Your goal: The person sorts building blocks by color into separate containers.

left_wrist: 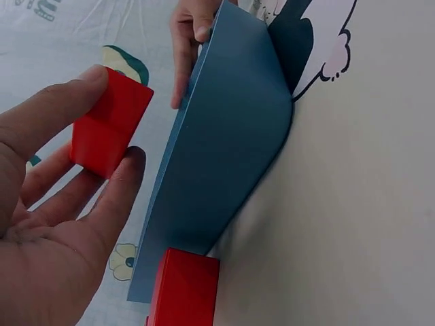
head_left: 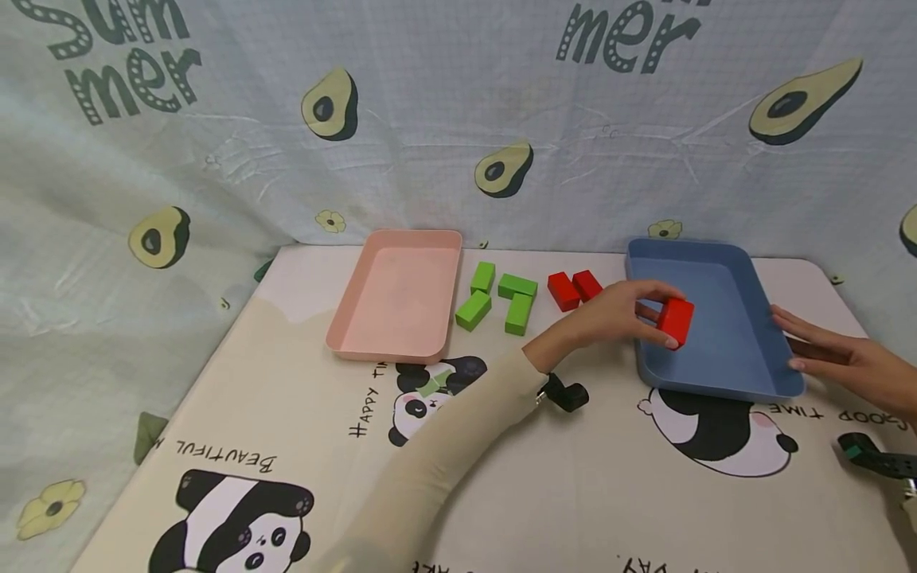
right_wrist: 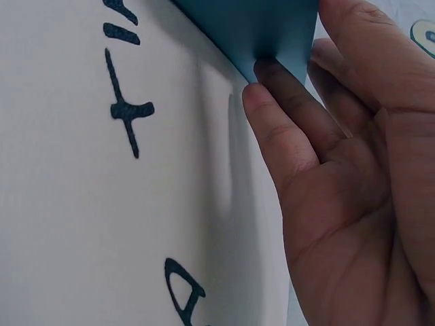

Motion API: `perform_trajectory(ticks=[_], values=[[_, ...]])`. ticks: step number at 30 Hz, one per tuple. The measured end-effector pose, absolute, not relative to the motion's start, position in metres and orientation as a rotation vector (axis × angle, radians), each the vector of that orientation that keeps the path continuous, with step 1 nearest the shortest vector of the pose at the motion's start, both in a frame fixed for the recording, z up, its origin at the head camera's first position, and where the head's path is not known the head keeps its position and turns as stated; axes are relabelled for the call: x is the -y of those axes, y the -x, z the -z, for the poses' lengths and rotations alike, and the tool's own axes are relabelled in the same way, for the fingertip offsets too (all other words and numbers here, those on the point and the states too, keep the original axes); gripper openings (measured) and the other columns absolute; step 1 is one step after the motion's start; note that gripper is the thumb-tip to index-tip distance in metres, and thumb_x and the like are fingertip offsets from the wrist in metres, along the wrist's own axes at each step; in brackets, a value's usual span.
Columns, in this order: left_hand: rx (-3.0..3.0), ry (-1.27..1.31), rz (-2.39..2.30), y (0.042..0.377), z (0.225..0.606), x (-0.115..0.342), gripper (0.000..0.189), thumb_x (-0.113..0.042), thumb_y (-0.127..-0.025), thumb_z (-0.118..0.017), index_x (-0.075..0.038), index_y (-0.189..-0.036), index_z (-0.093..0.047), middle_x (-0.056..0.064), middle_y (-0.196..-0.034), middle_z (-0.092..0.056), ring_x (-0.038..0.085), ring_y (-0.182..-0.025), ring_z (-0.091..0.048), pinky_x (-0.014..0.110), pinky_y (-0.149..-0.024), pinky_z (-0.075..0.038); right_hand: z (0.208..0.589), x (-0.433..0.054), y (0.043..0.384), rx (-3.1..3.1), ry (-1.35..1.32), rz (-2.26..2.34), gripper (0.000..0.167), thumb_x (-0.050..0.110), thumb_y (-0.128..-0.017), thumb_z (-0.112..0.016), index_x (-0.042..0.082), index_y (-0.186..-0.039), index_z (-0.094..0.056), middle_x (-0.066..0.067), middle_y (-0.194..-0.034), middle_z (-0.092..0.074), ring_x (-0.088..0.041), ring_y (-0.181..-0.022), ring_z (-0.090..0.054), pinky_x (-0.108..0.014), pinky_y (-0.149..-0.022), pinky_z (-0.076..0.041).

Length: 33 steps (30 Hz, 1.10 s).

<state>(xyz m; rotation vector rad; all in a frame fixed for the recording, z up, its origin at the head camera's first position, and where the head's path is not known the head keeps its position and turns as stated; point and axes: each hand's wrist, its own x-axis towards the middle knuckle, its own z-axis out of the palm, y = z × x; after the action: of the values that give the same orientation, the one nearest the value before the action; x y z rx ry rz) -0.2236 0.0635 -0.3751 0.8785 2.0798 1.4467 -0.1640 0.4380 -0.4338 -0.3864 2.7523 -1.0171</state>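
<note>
My left hand (head_left: 618, 312) pinches a red block (head_left: 677, 321) between thumb and fingers, above the left side of the blue tray (head_left: 716, 374). In the left wrist view the held block (left_wrist: 112, 122) is clear of the tray's rim. My right hand (head_left: 845, 358) touches the tray's right wall with straight fingers. From the right wrist view, its fingertips (right_wrist: 262, 98) rest against the tray's outer side. Two more red blocks (head_left: 563, 292) lie on the table left of the tray, one partly behind my left hand.
Several green blocks (head_left: 474, 310) lie on the table between the red blocks and a pink tray (head_left: 394, 350). Behind both trays rises a cloth (head_left: 430, 95) printed with avocados. The tablecloth (head_left: 573, 493) carries pandas and lettering.
</note>
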Motion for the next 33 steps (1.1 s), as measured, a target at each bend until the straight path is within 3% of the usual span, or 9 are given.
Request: perform_trajectory(ticks=[6,14,20,27,30,33], values=[[-2.058,-0.881,-1.385,0.230,0.372,-0.070,0.061,-0.011,-0.082,-0.086,-0.016,-0.138,-0.062,-0.005,-0.133,-0.060,0.001,-0.104,-0.062,0.016,-0.081,-0.055,0.435,-0.439,0.164,-2.750,0.374,1.021,0.075,0.021,-0.105,-0.059,0.033,-0.163,-0.014,0.029,-0.163,-0.004,0.028,-0.114,-0.029,-0.010,-0.107,-0.032],[-1.924,-0.908,-1.372,0.242,0.369,-0.075,0.059,-0.005,-0.083,-0.083,-0.012,-0.138,-0.062,-0.004,-0.131,-0.060,0.003,-0.106,-0.061,0.018,-0.086,-0.055,0.435,-0.441,0.165,-2.752,0.382,1.013,0.075,0.020,-0.104,-0.060,0.032,-0.163,-0.014,0.031,-0.162,-0.006,0.030,-0.108,-0.032,-0.002,-0.099,-0.036],[-1.880,-0.879,-1.383,0.250,0.369,-0.072,0.058,-0.004,-0.083,-0.083,-0.014,-0.137,-0.064,-0.008,-0.129,-0.062,0.003,-0.107,-0.062,0.018,-0.088,-0.055,0.436,-0.441,0.166,-2.744,0.373,1.017,0.075,0.021,-0.105,-0.059,0.033,-0.163,-0.013,0.032,-0.161,-0.006,0.029,-0.109,-0.031,-0.009,-0.106,-0.035],[-1.839,-0.841,-1.428,0.254,0.373,-0.066,0.057,-0.002,-0.083,-0.082,-0.012,-0.136,-0.064,-0.008,-0.127,-0.064,0.006,-0.106,-0.064,0.020,-0.089,-0.055,0.437,-0.441,0.168,-2.740,0.384,1.015,0.076,0.020,-0.105,-0.059,0.032,-0.163,-0.013,0.031,-0.162,-0.004,0.029,-0.110,-0.030,0.002,-0.099,-0.032],[-1.833,-0.824,-1.436,0.255,0.374,-0.067,0.057,-0.002,-0.083,-0.082,-0.013,-0.136,-0.064,-0.008,-0.126,-0.064,0.007,-0.106,-0.065,0.021,-0.089,-0.056,0.436,-0.442,0.170,-2.731,0.379,1.001,0.076,0.022,-0.104,-0.060,0.033,-0.163,-0.013,0.030,-0.163,-0.003,0.030,-0.109,-0.030,-0.001,-0.102,-0.033],[-1.840,-0.823,-1.441,0.256,0.373,-0.069,0.056,-0.003,-0.083,-0.082,-0.014,-0.136,-0.065,-0.010,-0.125,-0.064,0.006,-0.106,-0.065,0.020,-0.089,-0.055,0.435,-0.444,0.171,-2.739,0.350,0.961,0.076,0.027,-0.104,-0.061,0.034,-0.163,-0.013,0.034,-0.160,-0.005,0.030,-0.110,-0.029,-0.013,-0.104,-0.037]])
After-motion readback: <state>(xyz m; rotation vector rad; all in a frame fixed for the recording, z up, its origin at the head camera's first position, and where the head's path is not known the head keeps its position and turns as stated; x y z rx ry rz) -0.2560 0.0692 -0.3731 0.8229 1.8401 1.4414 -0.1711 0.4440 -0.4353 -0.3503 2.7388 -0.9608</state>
